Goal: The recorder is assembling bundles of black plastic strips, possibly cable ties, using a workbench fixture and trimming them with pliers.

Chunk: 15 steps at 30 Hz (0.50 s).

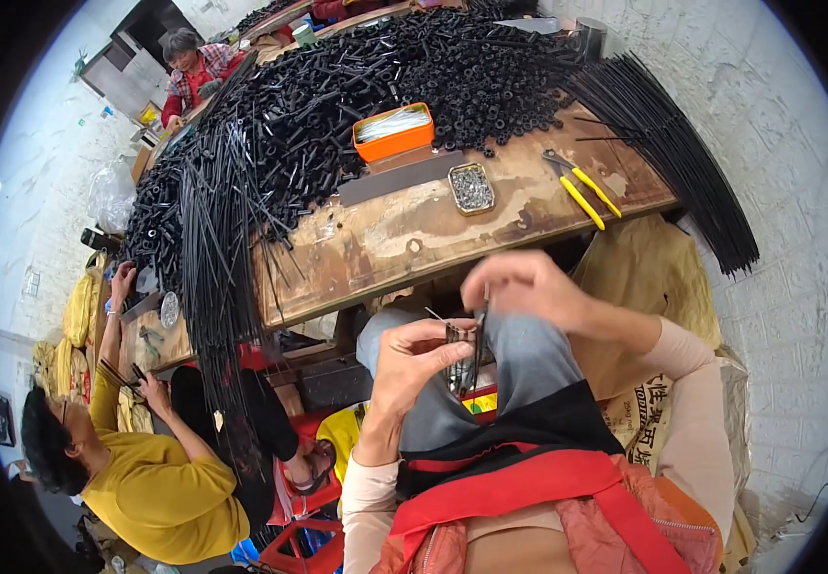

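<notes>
While gripping slender dark pieces in left hand, can't tell for right hand; silvery bits in square metal tin!

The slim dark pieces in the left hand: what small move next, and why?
Probably lower the right hand slightly to steady the slim dark pieces: the left hand already pinches them, and the right is close above, blurred, its grip unclear.
</notes>
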Each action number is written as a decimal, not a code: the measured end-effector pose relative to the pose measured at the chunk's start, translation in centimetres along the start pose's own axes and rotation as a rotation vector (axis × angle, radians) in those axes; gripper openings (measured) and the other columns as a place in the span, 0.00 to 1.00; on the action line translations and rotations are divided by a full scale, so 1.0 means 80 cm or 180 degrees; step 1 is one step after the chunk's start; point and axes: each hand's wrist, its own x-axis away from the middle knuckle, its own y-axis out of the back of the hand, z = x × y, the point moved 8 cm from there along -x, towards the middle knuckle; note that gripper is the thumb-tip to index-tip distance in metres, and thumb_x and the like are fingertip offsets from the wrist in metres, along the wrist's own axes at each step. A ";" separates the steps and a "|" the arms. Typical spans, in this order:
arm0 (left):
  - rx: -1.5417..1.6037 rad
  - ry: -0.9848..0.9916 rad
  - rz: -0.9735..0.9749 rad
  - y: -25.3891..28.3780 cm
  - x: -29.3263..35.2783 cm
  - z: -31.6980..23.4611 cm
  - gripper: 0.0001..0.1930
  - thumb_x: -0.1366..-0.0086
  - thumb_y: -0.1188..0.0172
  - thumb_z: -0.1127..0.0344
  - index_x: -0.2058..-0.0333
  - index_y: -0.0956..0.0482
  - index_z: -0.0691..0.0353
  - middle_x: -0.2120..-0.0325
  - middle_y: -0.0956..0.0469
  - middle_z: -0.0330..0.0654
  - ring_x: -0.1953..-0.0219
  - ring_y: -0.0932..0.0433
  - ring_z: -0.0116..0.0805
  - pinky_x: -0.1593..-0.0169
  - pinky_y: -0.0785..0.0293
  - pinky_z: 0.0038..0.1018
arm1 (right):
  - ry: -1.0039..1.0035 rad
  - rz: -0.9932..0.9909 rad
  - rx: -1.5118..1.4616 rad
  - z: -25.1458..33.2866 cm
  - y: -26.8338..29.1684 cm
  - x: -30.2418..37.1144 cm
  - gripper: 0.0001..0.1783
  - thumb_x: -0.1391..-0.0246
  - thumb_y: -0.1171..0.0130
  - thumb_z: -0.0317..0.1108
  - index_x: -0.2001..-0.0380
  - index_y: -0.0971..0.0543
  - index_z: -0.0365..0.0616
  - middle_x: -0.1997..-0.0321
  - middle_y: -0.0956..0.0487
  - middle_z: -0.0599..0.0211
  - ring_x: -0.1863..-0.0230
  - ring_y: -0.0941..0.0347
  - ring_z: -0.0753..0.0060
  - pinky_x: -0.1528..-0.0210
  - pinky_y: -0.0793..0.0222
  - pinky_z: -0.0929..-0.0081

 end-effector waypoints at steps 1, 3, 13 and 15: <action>0.0018 0.0006 0.0015 0.004 -0.009 0.001 0.08 0.48 0.34 0.80 0.67 0.18 0.72 0.64 0.18 0.51 0.64 0.19 0.37 0.57 0.21 0.31 | -0.0125 -0.0263 -0.0361 -0.015 0.032 -0.016 0.11 0.39 0.45 0.34 0.58 0.22 0.38 0.60 0.21 0.67 0.57 0.26 0.79 0.53 0.30 0.78; 0.0114 0.0062 -0.0146 0.023 -0.021 0.003 0.09 0.45 0.33 0.79 0.64 0.17 0.69 0.63 0.17 0.45 0.63 0.20 0.26 0.55 0.24 0.24 | 0.0258 -0.1214 0.2027 -0.007 0.124 -0.054 0.15 0.41 0.43 0.38 0.56 0.23 0.39 0.62 0.21 0.60 0.60 0.25 0.72 0.59 0.29 0.74; 0.0189 0.0131 -0.0090 0.026 -0.053 0.022 0.05 0.43 0.34 0.75 0.71 0.23 0.65 0.61 0.20 0.52 0.64 0.21 0.33 0.58 0.22 0.31 | 0.0889 -0.1274 0.3819 -0.042 0.233 -0.142 0.14 0.49 0.40 0.28 0.60 0.29 0.37 0.66 0.25 0.54 0.63 0.25 0.59 0.61 0.29 0.66; 0.0214 0.0036 -0.0147 0.033 -0.051 0.021 0.05 0.43 0.34 0.74 0.72 0.23 0.65 0.61 0.20 0.52 0.63 0.21 0.33 0.58 0.22 0.30 | 0.0287 -0.1212 0.3226 -0.018 0.198 -0.124 0.14 0.44 0.41 0.33 0.57 0.26 0.37 0.62 0.23 0.60 0.61 0.24 0.70 0.58 0.28 0.71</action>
